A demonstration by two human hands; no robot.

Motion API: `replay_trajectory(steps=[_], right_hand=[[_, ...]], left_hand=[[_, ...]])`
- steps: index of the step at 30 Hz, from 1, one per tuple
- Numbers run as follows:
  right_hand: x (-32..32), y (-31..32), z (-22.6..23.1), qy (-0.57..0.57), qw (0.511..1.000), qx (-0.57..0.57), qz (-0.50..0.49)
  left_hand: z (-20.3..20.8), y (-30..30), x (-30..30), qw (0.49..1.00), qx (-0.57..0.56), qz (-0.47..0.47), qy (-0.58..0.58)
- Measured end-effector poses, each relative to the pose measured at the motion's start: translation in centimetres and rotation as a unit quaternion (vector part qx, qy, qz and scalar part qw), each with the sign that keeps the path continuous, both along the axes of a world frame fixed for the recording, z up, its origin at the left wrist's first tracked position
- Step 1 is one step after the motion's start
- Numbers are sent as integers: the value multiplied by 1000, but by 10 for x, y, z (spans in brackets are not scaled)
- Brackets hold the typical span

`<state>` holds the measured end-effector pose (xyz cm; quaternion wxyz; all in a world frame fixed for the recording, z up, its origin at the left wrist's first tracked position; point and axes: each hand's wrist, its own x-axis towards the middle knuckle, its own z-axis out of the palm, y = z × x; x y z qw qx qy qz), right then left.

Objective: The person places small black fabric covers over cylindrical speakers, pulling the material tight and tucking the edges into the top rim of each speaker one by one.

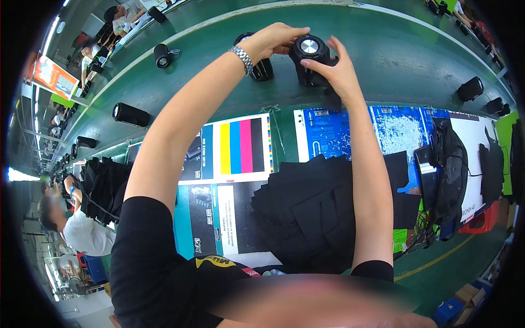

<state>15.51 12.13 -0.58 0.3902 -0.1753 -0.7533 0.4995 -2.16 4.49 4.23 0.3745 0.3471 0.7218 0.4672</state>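
Note:
A black cylindrical speaker point(310, 57) with a round silver end facing up stands on the green work surface at the far middle. My left hand point(275, 41) reaches it from the left, its fingers closed at the upper rim. On the right side, my right hand point(340, 71) holds the speaker, thumb against its near side and index finger raised beside the top. Below the right palm hangs a black cloth-like piece point(331, 100); its upper part is hidden. Another black speaker point(262, 70) stands beneath my left hand and wrist, partly covered by them.
Black sheets point(311, 213) lie in a fanned stack nearer me, on printed sheets point(240, 147). Other speakers lie on the green surface point(208, 71), including one at left point(131, 114) and one at right point(470, 88). A black mesh pouch point(453, 164) is at right. Other people sit along the left.

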Motion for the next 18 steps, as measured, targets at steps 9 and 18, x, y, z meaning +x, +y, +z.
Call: replay_trajectory(steps=[9, 18], right_hand=[[-2, 7, -7, -49, 995, -82, 0], [9, 26, 13, -137, 987, -83, 3]], left_hand=[[41, 10, 22, 893, 135, -54, 426], [53, 0, 65, 827, 299, -51, 473]])
